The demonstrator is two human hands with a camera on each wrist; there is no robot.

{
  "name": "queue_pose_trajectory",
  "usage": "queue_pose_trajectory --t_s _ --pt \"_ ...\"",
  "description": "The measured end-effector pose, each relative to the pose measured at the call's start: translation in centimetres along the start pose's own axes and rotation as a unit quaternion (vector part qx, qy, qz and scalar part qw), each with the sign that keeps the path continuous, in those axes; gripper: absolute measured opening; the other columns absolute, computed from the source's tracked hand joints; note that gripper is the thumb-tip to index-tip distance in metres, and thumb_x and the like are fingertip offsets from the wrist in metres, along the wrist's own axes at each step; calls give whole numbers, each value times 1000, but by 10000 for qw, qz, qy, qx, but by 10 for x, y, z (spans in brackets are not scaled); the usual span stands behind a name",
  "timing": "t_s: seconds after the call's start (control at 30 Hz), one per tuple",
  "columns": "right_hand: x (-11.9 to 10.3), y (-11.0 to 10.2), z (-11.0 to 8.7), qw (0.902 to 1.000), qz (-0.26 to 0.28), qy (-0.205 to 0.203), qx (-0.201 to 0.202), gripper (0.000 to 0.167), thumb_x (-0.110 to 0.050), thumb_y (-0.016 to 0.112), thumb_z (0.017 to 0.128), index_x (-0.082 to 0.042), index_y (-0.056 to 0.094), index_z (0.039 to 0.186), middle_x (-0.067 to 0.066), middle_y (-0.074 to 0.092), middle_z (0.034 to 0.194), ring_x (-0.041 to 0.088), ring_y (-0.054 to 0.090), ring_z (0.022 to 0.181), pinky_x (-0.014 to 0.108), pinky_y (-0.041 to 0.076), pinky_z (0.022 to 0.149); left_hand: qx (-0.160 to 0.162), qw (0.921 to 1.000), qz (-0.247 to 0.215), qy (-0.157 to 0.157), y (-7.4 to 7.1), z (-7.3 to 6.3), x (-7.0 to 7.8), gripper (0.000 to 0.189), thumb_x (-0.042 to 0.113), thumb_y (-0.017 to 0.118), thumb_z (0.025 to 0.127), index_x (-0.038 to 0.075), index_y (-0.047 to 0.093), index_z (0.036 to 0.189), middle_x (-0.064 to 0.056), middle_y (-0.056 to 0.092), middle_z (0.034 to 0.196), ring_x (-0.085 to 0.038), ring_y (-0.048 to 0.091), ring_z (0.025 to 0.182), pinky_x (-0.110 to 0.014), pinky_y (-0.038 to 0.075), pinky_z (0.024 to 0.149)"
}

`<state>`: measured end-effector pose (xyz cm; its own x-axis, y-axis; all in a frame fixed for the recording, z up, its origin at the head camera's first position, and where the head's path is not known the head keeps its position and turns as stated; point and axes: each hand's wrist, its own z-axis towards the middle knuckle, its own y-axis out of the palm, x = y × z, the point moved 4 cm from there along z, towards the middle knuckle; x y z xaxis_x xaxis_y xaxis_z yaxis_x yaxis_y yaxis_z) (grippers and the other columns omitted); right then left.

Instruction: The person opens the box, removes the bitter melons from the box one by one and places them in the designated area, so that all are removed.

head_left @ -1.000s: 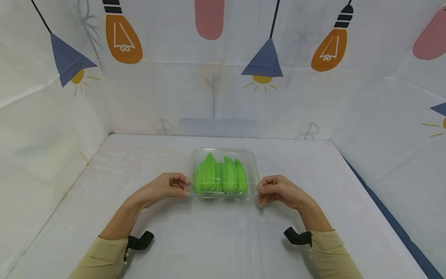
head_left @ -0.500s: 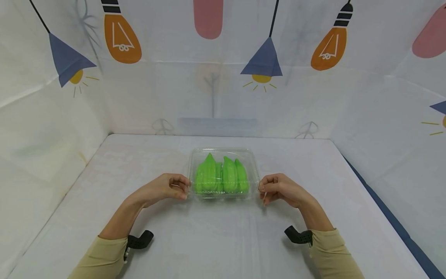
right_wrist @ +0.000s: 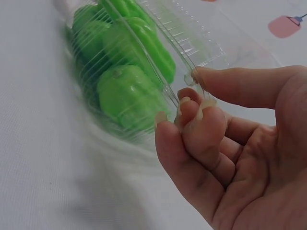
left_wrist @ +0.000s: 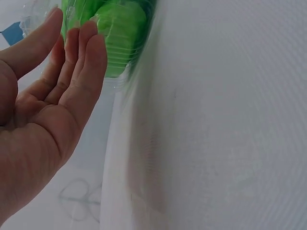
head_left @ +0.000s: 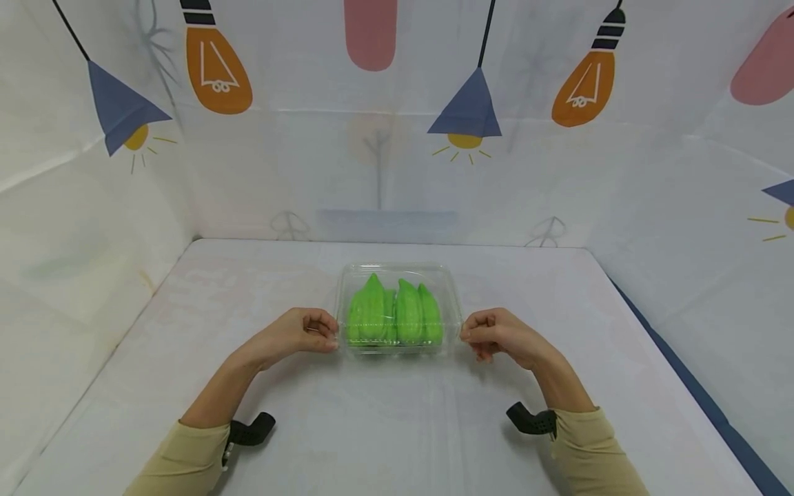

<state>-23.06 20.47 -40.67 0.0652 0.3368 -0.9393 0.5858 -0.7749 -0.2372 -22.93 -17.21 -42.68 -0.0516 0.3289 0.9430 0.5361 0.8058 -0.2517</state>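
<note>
A clear plastic clamshell box point(head_left: 397, 348) stands mid-table, its lid lying over several bright green, ridged, pointed fruit- or vegetable-like pieces point(head_left: 409, 313). At its left side my left hand point(head_left: 308, 329) holds the edge near the front corner; in the left wrist view the fingers point(left_wrist: 88, 72) lie against the side wall, the thumb above them. On the right, my right hand point(head_left: 496, 337) pinches the rim near the other front corner. The right wrist view shows the thumb point(right_wrist: 244, 86) on top of the rim tab, with the fingers curled below it.
The white table point(head_left: 384, 427) surrounds the box. White cloth walls point(head_left: 397, 172) with printed lamps and bulbs rise behind and at both sides. Each wrist carries a black camera mount point(head_left: 251, 428) below a beige sleeve point(head_left: 180, 458).
The lower fingers of my right hand have drawn in, away from the box's front corner. My left thumb shifts slightly at the edge. The box stays in place.
</note>
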Motion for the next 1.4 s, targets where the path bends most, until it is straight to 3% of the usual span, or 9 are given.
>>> queue_pose_trajectory --t_s 0.23,0.47,0.67,0.93,1.17,1.4 --pt "-2 0 -1 9998 122 -144 -93 27 -14 61 96 13 60 98 4 59 65 14 56 51 32 52 54 104 9997 -241 28 4 1 0 25 16 73 90 -2 60 102 -4 64 89 -16 67 88 -30 60 84" --pt "-5 0 -2 9993 189 -288 -160 24 -14 60 97 10 60 95 6 62 68 14 58 53 38 54 55 222 9993 -249 145 4 3 -1 27 14 73 90 0 52 99 -6 60 86 -17 68 86 -31 60 82" --pt "-8 1 -3 9991 209 -322 -156 17 -16 61 97 0 62 90 5 62 68 14 60 54 37 55 56 465 9982 -225 291 3 4 0 33 10 72 89 -3 48 108 -8 54 94 -16 64 88 -30 60 83" --pt "-12 2 -5 9988 235 -353 -259 17 -14 60 97 0 62 88 6 61 68 14 60 53 36 55 56 809 9961 -280 200 2 8 -1 38 7 68 89 -2 45 117 -7 57 98 -15 62 90 -32 59 84" --pt "-18 3 -9 9988 218 -294 -328 19 -15 59 97 1 61 89 4 61 68 14 60 53 38 56 56 974 9938 -520 133 3 9 -2 62 12 70 91 10 37 144 -9 58 104 -18 66 93 -36 59 86" --pt "-21 4 -12 9981 311 -300 -429 23 -14 57 98 5 58 86 3 61 68 13 62 52 37 57 57 1187 9910 -621 -6 5 12 -3 69 18 71 91 15 35 150 -8 58 108 -16 66 92 -33 59 82"
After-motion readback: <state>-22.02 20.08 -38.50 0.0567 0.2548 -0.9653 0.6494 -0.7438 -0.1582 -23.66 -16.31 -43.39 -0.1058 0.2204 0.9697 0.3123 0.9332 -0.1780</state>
